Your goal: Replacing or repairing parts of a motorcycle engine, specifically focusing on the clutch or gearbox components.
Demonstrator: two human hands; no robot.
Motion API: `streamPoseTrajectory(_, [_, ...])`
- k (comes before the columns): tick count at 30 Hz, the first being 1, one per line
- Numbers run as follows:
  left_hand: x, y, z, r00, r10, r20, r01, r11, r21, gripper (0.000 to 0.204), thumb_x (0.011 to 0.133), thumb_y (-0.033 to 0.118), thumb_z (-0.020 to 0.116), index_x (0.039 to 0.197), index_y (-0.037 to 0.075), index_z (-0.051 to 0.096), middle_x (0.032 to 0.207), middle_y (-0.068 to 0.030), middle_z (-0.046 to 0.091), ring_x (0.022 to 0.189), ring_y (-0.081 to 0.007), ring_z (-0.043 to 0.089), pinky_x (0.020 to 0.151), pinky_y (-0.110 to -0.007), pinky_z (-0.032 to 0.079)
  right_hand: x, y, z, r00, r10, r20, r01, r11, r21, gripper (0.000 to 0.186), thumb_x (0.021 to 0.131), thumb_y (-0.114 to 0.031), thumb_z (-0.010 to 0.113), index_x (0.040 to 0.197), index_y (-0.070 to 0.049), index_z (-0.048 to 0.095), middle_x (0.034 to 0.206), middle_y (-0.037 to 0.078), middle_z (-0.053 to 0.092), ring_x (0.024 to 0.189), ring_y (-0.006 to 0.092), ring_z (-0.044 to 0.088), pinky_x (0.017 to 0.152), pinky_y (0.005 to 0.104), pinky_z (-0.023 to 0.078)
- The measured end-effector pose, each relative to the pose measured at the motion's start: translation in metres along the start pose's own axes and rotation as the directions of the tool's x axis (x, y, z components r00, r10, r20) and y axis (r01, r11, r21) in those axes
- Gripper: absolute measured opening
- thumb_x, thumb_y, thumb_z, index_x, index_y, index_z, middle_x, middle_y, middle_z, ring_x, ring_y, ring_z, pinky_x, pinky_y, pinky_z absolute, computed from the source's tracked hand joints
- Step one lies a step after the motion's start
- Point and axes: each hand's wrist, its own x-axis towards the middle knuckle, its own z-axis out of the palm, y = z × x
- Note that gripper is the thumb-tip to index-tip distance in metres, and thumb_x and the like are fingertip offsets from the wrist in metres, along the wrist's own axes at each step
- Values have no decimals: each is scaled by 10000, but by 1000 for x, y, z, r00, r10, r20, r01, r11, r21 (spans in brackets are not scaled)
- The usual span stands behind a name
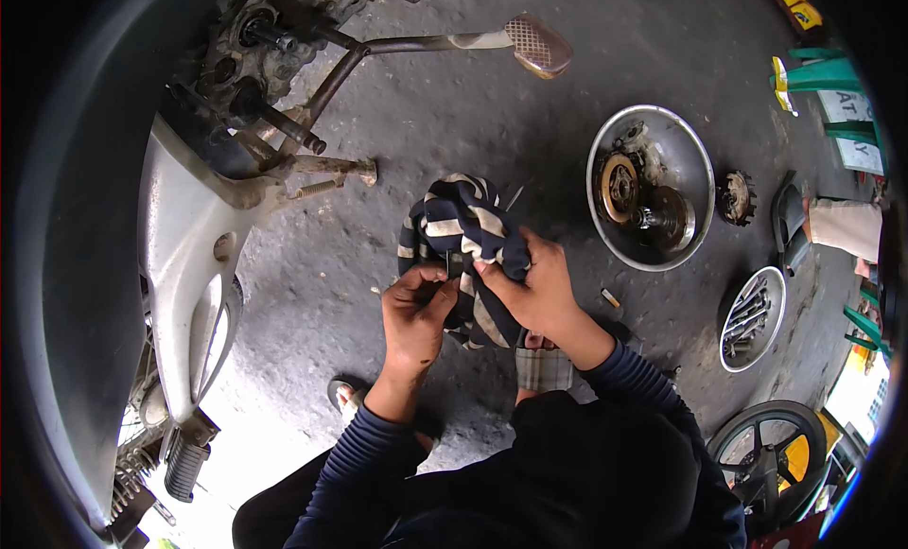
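A crumpled dark cloth with pale stripes (pixel 445 226) hangs between my two hands, above the grey floor. My right hand (pixel 543 286) grips its right side, with the thumb pressed on the fabric. At the cloth's near side my left hand (pixel 412 324) is closed in a pinch. A small dark metal piece (pixel 456 264) shows at the fingertips, against the fabric; its exact kind is too small to make out. A thin light-coloured sliver sticks out past the far right side of the cloth, and what it belongs to is hidden.
On the left stands a motorbike with a white body panel (pixel 180 256), exposed engine (pixel 251 52) and pedal (pixel 539 46). At right are a metal bowl (pixel 695 147) of engine parts, a round toothed part (pixel 735 198), a tray (pixel 769 336) of wrenches, a wheel (pixel 768 435) and another person's foot.
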Motion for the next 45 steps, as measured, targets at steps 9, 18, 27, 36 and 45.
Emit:
streamPoseTrajectory(9, [-3, 33, -5, 991, -129, -39, 104, 916, -388, 143, 895, -34, 618, 899, 108, 635, 690, 13, 561, 464, -39, 357, 414, -197, 295, -5, 41, -50, 979, 204, -8, -201, 970, 138, 273, 954, -162, 636, 1122, 52, 620, 1002, 53, 700, 918, 94, 599, 849, 261, 470])
streamPoseTrajectory(18, [-4, 40, 2, 994, -96, -44, 78, 949, -306, 58, 907, 35, 660, 927, 89, 653, 742, -12, 619, 469, -39, 362, 416, -193, 301, -22, 6, -45, 978, -187, 94, 188, 588, -787, 514, 983, -458, 526, 1022, 40, 646, 828, 163, 652, 834, 384, 623, 767, 393, 472])
streamPoseTrajectory(27, [-5, 50, 13, 997, -79, -6, 73, 945, -319, 68, 923, 70, 658, 985, 62, 630, 757, -22, 614, 485, -38, 384, 426, -195, 305, -17, 10, -77, 844, 535, -48, -388, 669, 633, 551, 977, -467, 549, 1245, 14, 551, 1184, 85, 622, 1049, 200, 610, 923, 342, 489])
streamPoseTrajectory(36, [8, 25, 45, 690, 721, 67, -675, 607, 421, 112, 840, -75, 670, 933, -35, 621, 933, -125, 696, 810, -184, 662, 754, -276, 513, -8, -15, -18, 969, 227, 99, -228, 659, 716, 364, 862, -97, 736, 1177, -9, 576, 1012, 27, 643, 955, 89, 588, 866, 256, 474])
streamPoseTrajectory(45, [-1, 8, 34, 870, 456, -187, -421, 885, 201, 21, 915, -23, 628, 896, -17, 622, 965, -60, 678, 826, -72, 567, 740, -203, 435, 3, -13, -15, 983, 167, 76, -179, 966, 189, 221, 839, -136, 728, 1002, -5, 656, 850, 69, 679, 752, 95, 605, 686, 271, 497])
